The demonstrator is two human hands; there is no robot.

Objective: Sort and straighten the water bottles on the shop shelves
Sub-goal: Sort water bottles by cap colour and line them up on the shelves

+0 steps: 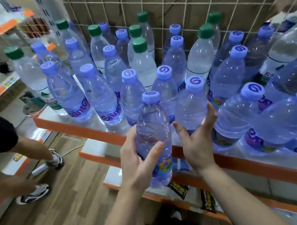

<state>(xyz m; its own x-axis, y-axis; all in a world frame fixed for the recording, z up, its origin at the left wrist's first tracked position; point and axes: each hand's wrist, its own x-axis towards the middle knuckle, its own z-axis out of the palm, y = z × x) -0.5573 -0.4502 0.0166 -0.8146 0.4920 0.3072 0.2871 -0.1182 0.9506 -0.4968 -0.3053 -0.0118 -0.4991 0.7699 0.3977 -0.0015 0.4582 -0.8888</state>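
We hold the purple-capped water bottle (pixel 152 130) upright at lower centre, cap up and long axis vertical, just in front of the shelf's (pixel 244 164) orange edge. Our left hand (pixel 137 162) keeps a closed grip round its lower body. Our right hand (pixel 198 143) wraps thumb and fingers round a second purple-capped bottle (pixel 190 107) on the shelf. Green-capped bottles (pixel 141 57) stand mixed in behind, against a wire grid (pixel 168 3). A wood-look floor (pixel 70 196) shows at lower left.
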